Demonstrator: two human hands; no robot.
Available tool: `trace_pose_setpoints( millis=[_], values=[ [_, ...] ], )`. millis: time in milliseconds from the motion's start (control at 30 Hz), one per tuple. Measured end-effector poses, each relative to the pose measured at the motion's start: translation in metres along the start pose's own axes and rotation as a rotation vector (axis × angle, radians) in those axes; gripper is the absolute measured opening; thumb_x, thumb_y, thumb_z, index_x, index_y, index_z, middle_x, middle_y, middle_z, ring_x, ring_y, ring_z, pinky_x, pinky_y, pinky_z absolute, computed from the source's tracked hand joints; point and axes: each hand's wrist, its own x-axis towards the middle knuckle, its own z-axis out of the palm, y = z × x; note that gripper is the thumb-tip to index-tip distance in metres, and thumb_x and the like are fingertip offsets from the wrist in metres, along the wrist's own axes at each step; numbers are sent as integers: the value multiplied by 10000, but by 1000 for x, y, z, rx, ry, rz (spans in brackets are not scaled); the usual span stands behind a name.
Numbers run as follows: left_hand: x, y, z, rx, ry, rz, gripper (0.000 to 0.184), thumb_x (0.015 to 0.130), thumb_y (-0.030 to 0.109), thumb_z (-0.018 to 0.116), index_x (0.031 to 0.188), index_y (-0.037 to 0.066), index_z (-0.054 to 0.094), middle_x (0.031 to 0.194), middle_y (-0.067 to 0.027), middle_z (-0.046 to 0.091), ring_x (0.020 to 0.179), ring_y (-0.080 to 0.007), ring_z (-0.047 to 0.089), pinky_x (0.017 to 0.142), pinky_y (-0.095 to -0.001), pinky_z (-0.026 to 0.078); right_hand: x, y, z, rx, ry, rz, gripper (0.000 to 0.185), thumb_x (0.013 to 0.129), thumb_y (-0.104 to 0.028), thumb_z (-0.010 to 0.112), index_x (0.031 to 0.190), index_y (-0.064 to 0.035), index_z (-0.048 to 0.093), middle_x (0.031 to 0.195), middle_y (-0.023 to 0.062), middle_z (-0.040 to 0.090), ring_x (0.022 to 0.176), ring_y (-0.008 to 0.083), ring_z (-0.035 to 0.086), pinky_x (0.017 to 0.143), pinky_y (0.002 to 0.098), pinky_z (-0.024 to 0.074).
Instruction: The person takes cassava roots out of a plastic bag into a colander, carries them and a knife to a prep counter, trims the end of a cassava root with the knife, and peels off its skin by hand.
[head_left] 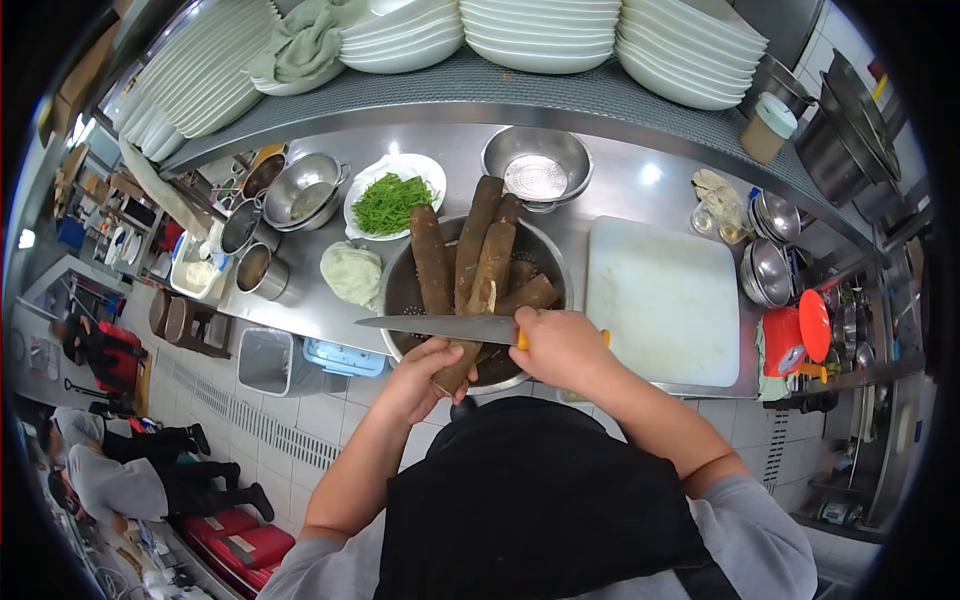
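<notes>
My left hand (414,384) is wrapped around the lower end of a thick brown root (494,258), possibly cassava, that tilts over a metal bowl (563,270). A small pale patch shows on its skin. In my right hand (566,348) is the yellow handle of a knife (432,325). The long blade points left, lying across the root just above my left fingers; whether it cuts into the skin I cannot tell. Several more brown roots (430,262) lean inside the bowl, partly hidden behind the held one and the knife.
A white cutting board (662,300) lies right of the bowl. Behind are a plate of green vegetables (393,203) and a steel colander (537,165); a pale cloth (350,272) sits left. A shelf (420,100) with stacked plates crosses overhead. People (115,480) are at far left.
</notes>
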Motion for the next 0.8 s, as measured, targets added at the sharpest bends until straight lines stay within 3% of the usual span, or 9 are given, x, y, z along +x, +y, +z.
trace_pose_setpoints(
  millis=[300,500,600,667,800],
  values=[
    [-15,5,20,95,72,65,296,1007,201,594,1223,-1,574,858,-116,648,629,-194,620,542,-294,493,7,-4,-4,34,27,-87,203,873,-257,691,895,-62,638,728,159,693,718,372,700,664,490,557],
    [-34,18,31,66,4,65,432,996,209,581,1367,-10,540,874,-148,643,663,-203,593,539,-286,451,14,0,-6,-28,111,-96,182,910,-237,654,879,-59,641,714,157,692,672,379,690,641,504,558],
    [-34,19,29,37,11,59,491,988,222,590,1413,-12,512,875,-147,639,656,-199,588,538,-282,450,20,0,-4,-38,90,-58,206,912,-232,642,881,-29,657,741,184,696,716,381,697,661,500,549],
    [-33,18,25,14,15,47,501,986,226,593,1420,-10,507,885,-144,639,647,-196,583,539,-277,449,27,7,3,256,-48,10,292,877,-260,643,964,12,703,848,235,708,864,395,707,788,483,555],
    [-33,15,21,-6,-8,51,512,987,230,593,1428,-13,500,891,-143,637,649,-195,584,542,-275,452,32,11,-11,448,-210,95,345,867,-251,617,1013,47,709,924,277,703,932,427,691,837,470,545]
  ],
)
